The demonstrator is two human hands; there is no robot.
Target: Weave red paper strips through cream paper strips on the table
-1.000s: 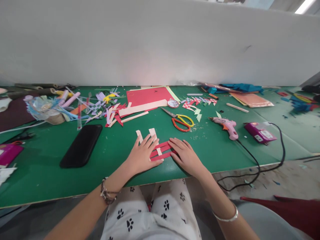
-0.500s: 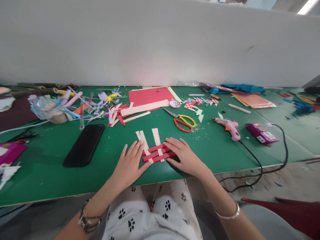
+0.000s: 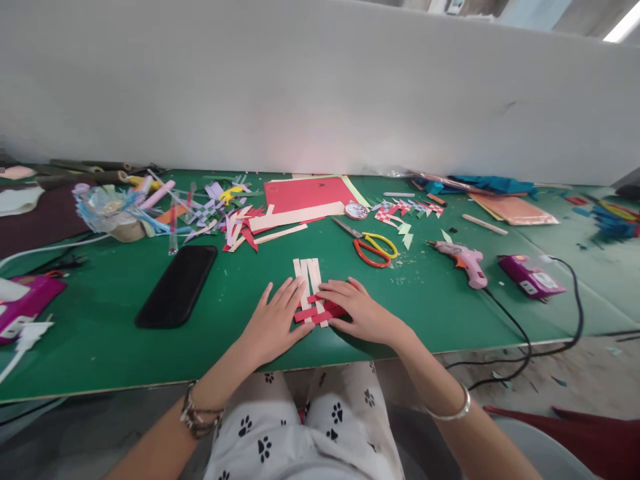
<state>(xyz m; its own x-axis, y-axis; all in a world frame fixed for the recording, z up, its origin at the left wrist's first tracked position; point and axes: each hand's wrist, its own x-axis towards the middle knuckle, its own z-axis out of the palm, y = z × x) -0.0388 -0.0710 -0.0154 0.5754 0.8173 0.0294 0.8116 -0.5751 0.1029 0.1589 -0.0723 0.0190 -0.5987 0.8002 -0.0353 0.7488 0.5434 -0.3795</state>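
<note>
Flat on the green table lie woven paper strips (image 3: 311,293): several pale cream strips run away from me, crossed by red strips (image 3: 306,313). My left hand (image 3: 274,320) rests on the left side of the weave, fingers stretched out and touching the cream and red strips. From the right, my right hand (image 3: 363,312) lies over the red strips' ends, its fingers extended and covering part of them. Both palms face down. Beyond the weave, scissors (image 3: 367,243) with one yellow and one red handle lie with their blades spread.
A black phone (image 3: 177,287) lies to the left. Paper scraps (image 3: 240,230) and a red sheet (image 3: 305,193) are at the back. To the right are a pink glue gun (image 3: 463,260) and a purple power box (image 3: 533,277) with a black cable. The table's front edge is close to me.
The cream strips have come closer together, the left ones sliding towards the right one. Both hands are nearer each other. The whole view has shifted slightly.
</note>
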